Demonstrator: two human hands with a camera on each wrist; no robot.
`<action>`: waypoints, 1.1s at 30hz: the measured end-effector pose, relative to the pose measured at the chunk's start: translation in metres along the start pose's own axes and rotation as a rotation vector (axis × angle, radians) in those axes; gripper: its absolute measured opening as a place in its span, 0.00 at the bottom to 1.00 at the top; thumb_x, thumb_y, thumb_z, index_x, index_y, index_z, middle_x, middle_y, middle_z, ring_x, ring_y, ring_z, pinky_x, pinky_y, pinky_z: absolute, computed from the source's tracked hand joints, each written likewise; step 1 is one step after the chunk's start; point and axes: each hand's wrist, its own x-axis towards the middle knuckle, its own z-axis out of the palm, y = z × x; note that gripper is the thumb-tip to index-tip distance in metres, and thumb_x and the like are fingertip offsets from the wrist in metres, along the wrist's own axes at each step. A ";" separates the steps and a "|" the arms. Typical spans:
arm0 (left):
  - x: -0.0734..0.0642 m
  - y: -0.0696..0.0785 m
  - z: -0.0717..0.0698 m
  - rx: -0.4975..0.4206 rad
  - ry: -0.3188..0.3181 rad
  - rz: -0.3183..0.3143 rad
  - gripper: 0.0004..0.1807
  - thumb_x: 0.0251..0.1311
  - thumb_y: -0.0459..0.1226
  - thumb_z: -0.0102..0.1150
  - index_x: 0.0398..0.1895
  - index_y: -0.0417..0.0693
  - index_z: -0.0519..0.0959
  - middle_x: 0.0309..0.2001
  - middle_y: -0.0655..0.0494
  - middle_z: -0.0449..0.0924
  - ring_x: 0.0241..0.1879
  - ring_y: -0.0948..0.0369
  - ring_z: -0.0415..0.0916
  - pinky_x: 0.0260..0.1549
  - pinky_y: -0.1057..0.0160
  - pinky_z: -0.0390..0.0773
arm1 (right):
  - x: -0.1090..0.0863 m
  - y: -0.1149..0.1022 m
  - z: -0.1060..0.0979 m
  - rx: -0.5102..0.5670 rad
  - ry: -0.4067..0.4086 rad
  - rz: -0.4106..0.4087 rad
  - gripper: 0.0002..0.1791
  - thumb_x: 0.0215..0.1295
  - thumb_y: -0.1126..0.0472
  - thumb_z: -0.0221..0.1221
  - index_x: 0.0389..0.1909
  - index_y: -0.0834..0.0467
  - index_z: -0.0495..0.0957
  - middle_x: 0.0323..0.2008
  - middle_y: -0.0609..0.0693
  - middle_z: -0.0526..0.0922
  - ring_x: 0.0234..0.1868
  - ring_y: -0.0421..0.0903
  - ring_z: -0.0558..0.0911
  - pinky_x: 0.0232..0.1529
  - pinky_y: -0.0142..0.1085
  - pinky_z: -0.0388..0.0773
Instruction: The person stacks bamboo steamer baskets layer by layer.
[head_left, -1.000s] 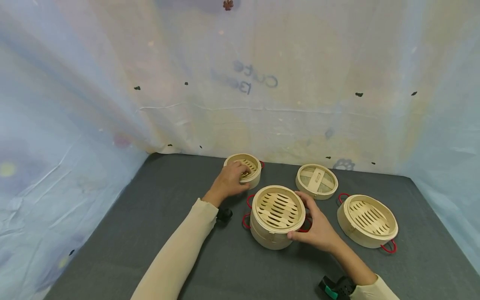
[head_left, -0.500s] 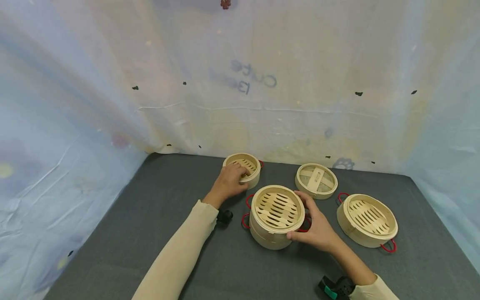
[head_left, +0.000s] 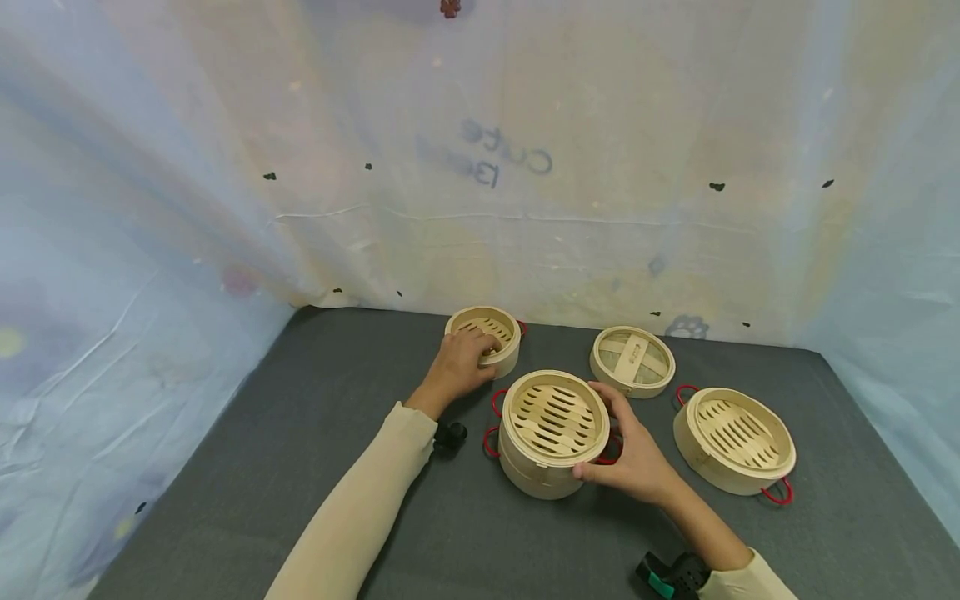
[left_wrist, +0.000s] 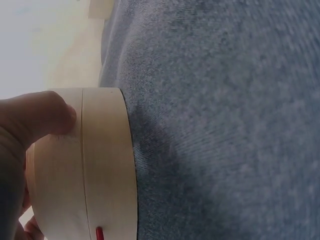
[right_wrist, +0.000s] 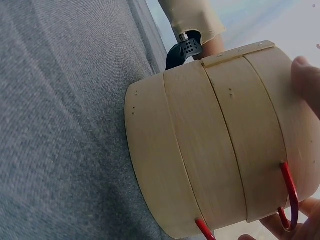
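Near the back of the table stands a small bamboo steamer basket [head_left: 504,363] with a slatted base and a red handle. My left hand [head_left: 459,367] holds its near-left rim, fingers over the top. In the left wrist view the thumb [left_wrist: 45,114] presses the wall of that basket [left_wrist: 110,165]. Closer in, two bamboo steamer baskets with red loop handles are stacked [head_left: 557,414]. My right hand [head_left: 630,454] grips the stack's right side near the top, thumb in front and fingers behind. The right wrist view shows the stack [right_wrist: 200,145] upright on the cloth.
A round bamboo lid [head_left: 632,360] with a crossbar lies at the back, right of the stack. Another slatted steamer basket [head_left: 735,442] with red handles stands at the right. Dark grey cloth [head_left: 300,450] covers the table, and a patterned curtain [head_left: 570,250] hangs behind.
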 end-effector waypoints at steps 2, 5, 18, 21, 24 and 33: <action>0.000 0.000 0.000 0.006 -0.003 -0.001 0.13 0.51 0.41 0.68 0.43 0.58 0.82 0.34 0.60 0.79 0.37 0.59 0.75 0.39 0.53 0.72 | 0.000 0.000 0.000 -0.002 -0.001 0.003 0.61 0.40 0.58 0.77 0.74 0.55 0.50 0.63 0.54 0.68 0.61 0.36 0.69 0.50 0.41 0.75; -0.001 0.001 0.000 -0.001 -0.002 -0.007 0.14 0.51 0.41 0.68 0.43 0.59 0.82 0.34 0.59 0.79 0.37 0.59 0.75 0.39 0.52 0.72 | -0.001 0.000 0.001 -0.011 -0.001 0.009 0.61 0.40 0.58 0.77 0.74 0.56 0.50 0.63 0.53 0.68 0.61 0.35 0.69 0.50 0.41 0.75; -0.004 0.001 0.003 0.000 0.041 -0.013 0.12 0.51 0.40 0.67 0.41 0.57 0.82 0.31 0.59 0.77 0.33 0.59 0.72 0.36 0.53 0.71 | 0.000 -0.003 0.001 0.000 0.009 -0.019 0.60 0.40 0.58 0.76 0.74 0.55 0.50 0.63 0.54 0.68 0.60 0.36 0.69 0.50 0.40 0.75; -0.005 0.001 0.000 0.004 0.026 -0.024 0.13 0.52 0.40 0.67 0.42 0.58 0.82 0.31 0.59 0.77 0.33 0.59 0.72 0.36 0.54 0.71 | 0.000 -0.003 0.001 0.002 0.006 -0.013 0.60 0.40 0.58 0.76 0.74 0.54 0.50 0.63 0.54 0.68 0.60 0.36 0.69 0.50 0.39 0.75; -0.006 0.002 -0.002 0.006 0.025 -0.029 0.13 0.52 0.40 0.66 0.42 0.57 0.82 0.31 0.59 0.77 0.32 0.59 0.71 0.36 0.54 0.70 | 0.000 -0.003 0.001 -0.014 0.005 -0.004 0.60 0.40 0.58 0.76 0.74 0.52 0.50 0.63 0.54 0.68 0.60 0.35 0.69 0.50 0.39 0.75; -0.013 0.005 -0.010 0.007 0.050 0.007 0.12 0.52 0.39 0.65 0.42 0.57 0.81 0.33 0.58 0.77 0.34 0.58 0.72 0.37 0.52 0.71 | -0.001 -0.002 0.000 -0.063 -0.004 0.039 0.62 0.40 0.57 0.76 0.75 0.46 0.48 0.64 0.53 0.67 0.61 0.34 0.68 0.51 0.43 0.75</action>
